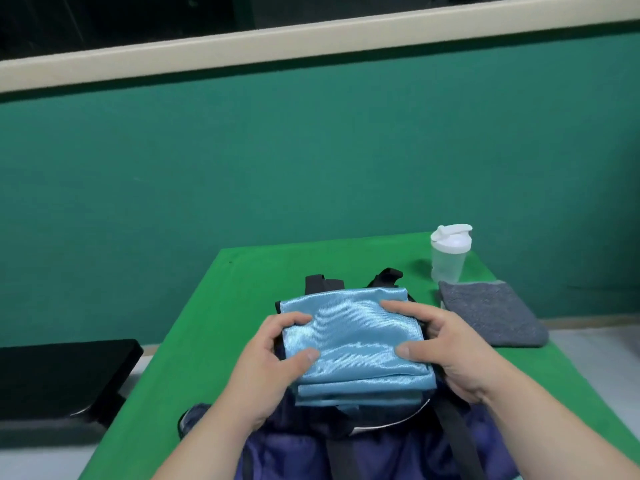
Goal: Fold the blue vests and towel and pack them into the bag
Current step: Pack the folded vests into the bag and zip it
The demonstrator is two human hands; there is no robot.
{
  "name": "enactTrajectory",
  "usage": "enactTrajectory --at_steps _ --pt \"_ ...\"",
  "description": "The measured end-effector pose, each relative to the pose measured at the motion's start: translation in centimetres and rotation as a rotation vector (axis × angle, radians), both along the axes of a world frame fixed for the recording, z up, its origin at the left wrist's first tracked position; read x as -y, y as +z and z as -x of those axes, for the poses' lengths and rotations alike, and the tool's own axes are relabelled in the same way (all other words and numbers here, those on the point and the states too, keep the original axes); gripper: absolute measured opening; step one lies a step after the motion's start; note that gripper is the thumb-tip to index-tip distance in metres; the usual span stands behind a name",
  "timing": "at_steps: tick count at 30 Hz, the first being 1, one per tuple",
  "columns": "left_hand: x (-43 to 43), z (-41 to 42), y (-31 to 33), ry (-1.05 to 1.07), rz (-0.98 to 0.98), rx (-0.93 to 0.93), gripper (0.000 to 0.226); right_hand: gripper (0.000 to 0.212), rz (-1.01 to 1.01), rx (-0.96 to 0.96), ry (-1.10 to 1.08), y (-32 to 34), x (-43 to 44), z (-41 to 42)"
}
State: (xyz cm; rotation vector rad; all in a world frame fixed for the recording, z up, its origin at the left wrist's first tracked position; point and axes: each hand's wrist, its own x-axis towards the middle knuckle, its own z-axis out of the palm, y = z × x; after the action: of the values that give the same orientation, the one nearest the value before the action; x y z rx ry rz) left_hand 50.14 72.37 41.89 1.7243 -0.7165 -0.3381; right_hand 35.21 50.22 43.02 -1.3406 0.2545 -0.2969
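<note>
A stack of folded shiny light-blue vests [356, 341] lies on top of a dark blue bag [381, 452] with black straps, on the green table. My left hand [273, 362] grips the stack's left edge, thumb on top. My right hand [446, 351] grips its right edge, fingers and thumb spread over the top. A folded grey towel [491, 313] lies flat on the table to the right, apart from both hands. The bag's opening is hidden under the vests.
A clear shaker bottle with a white lid [450, 252] stands behind the towel near the table's far right corner. The green table [214, 327] is narrow. A black bench [59, 375] stands to the left. A green wall is behind.
</note>
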Motion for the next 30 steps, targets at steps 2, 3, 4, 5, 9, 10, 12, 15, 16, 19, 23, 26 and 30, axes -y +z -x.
enactTrajectory --at_steps 2,3,4,5,9,10,12,15,16,19,23,26,30 --pt "1.7 0.3 -0.7 0.006 0.012 -0.023 0.045 0.062 -0.024 -0.005 -0.018 -0.7 1.4 0.4" --pt "2.5 0.4 -1.2 0.006 0.014 -0.029 0.045 0.061 -0.028 -0.009 -0.030 -0.9 2.0 0.6" --pt "3.2 0.5 -1.6 0.000 0.012 -0.039 0.045 0.061 -0.035 -0.011 -0.042 -1.2 2.6 0.6" --pt "3.9 0.5 -2.1 -0.004 0.009 -0.048 0.047 0.061 -0.042 -0.012 -0.048 -1.5 3.1 0.7" --pt "5.2 0.3 -3.7 0.016 -0.027 -0.050 0.049 0.063 -0.050 -0.029 -0.058 -3.2 4.7 -0.3" --pt "5.2 0.2 -4.0 0.037 -0.036 -0.030 0.047 0.063 -0.050 -0.037 -0.058 -3.7 4.9 -0.8" --pt "5.2 -0.3 -4.5 0.081 -0.044 0.018 0.049 0.064 -0.032 -0.053 -0.059 -4.8 5.1 -2.1" --pt "4.9 -1.1 -4.9 0.125 -0.071 0.074 0.051 0.062 -0.019 -0.053 -0.053 -6.4 5.1 -4.1" --pt "4.8 -1.3 -5.0 0.129 -0.091 0.091 0.050 0.061 -0.016 -0.052 -0.057 -7.0 5.1 -4.6" --pt "5.0 -1.6 -5.3 0.128 -0.128 0.115 0.046 0.061 -0.069 -0.054 -0.072 -8.4 5.2 -5.5" --pt "6.4 -0.9 -5.1 0.112 -0.173 0.157 0.040 0.065 -0.171 -0.057 -0.079 -9.6 6.3 -5.4" --pt "8.2 -0.1 -5.1 0.078 -0.171 0.149 0.036 0.064 -0.194 -0.066 -0.115 -10.1 7.9 -4.6" --pt "10.7 0.9 -5.4 0.021 -0.156 0.105 0.035 0.063 -0.172 -0.076 -0.148 -9.9 10.4 -3.4"
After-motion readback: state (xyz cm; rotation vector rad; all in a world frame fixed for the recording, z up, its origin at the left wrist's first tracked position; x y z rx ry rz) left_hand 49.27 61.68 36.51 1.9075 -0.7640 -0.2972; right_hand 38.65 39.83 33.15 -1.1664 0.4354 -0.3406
